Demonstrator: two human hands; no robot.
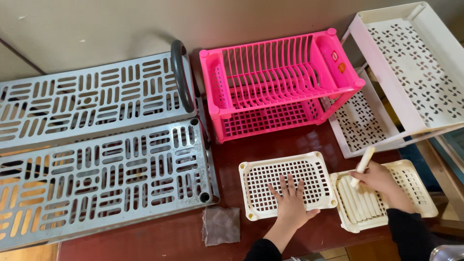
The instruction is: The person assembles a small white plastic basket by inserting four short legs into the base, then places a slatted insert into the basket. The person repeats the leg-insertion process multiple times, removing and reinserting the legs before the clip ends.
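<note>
Lower centre, left hand (291, 205) presses flat on the tray (286, 183); right hand (379, 178) grips a rod (363, 165) that might slip among rods (360, 203).

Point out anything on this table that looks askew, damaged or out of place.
Nothing looks damaged or spilled. The white shelf unit at the far right sits tilted against the pink rack, and a crumpled grey cloth lies loose by the grey shelf.
</note>
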